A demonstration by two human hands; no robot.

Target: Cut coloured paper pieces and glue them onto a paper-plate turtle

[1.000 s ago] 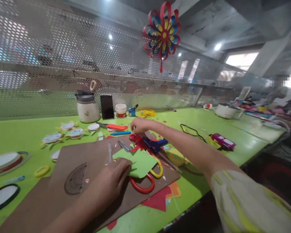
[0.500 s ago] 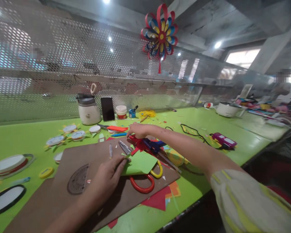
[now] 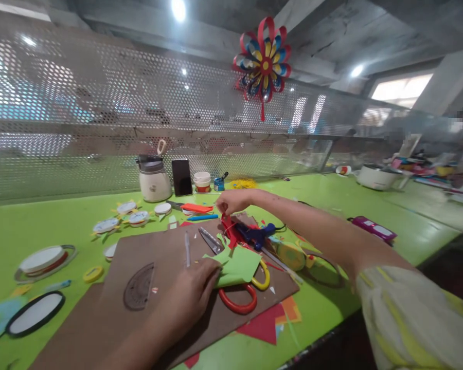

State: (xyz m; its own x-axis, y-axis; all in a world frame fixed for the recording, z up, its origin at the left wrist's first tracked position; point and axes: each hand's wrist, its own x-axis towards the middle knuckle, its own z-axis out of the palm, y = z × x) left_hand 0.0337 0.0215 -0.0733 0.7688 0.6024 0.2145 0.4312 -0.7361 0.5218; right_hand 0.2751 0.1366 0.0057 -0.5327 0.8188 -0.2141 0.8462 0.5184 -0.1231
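Note:
My left hand (image 3: 198, 285) is closed on a light green paper piece (image 3: 241, 264), which lies over a pair of scissors with one red and one yellow handle loop (image 3: 239, 303). The scissor blades (image 3: 211, 240) poke out beyond the paper. Further back, my right hand (image 3: 235, 201) pinches the upper end of a red paper piece (image 3: 230, 231). Right beside that red paper lies a dark blue glue gun (image 3: 256, 235). Beneath all this is a brown board (image 3: 170, 246), with a white pen (image 3: 187, 249) and a protractor (image 3: 139, 288) on it.
Paper flower discs (image 3: 106, 226), a white tape roll (image 3: 44, 259) and a black-rimmed oval (image 3: 35, 313) lie to the left. A white kettle-like pot (image 3: 154, 180), a phone (image 3: 181, 177) and an orange cutter (image 3: 196, 208) are behind. Right stands a purple device (image 3: 374, 228).
The view has shifted, so things appear further right and slightly lower. My right hand has raised the end of the red paper. The left hand still keeps hold of the green paper.

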